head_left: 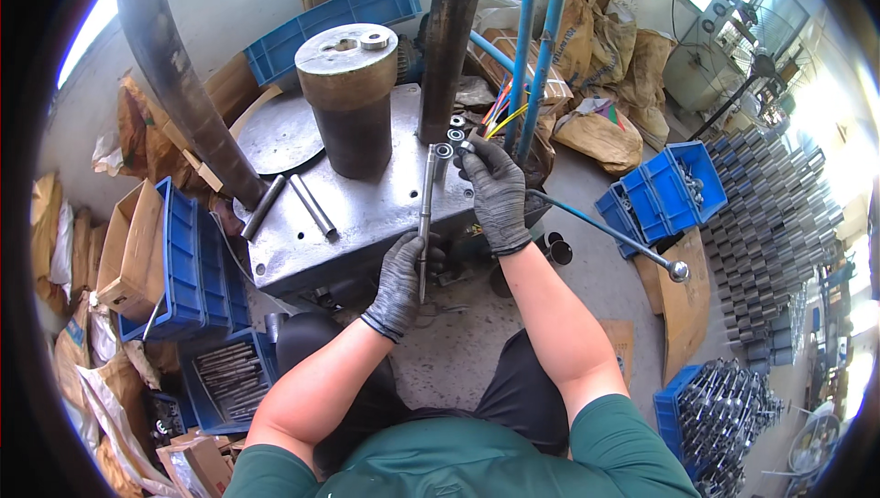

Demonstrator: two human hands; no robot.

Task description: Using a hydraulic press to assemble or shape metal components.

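My left hand (401,280), in a grey glove, is closed around a long thin steel shaft (426,200) that stands almost upright in front of the metal press table (385,223). My right hand (497,188), gloved too, is to the right of the shaft's upper end. Its thumb and fingers pinch a small ring-shaped bearing (466,147), partly covered by the glove. Beside those fingertips, more bearings (444,150) sit in a row on the table's right side. A thick steel cylinder (353,122) stands on the table, with a metal ring (374,40) on its top.
Two short tubes (313,205) lie on the table's left. A lever with a ball end (678,271) juts out to the right. Blue crates flank me: one of shafts (195,386) at lower left, another of metal parts (674,420) at lower right. Stacked cylinders (765,223) line the right.
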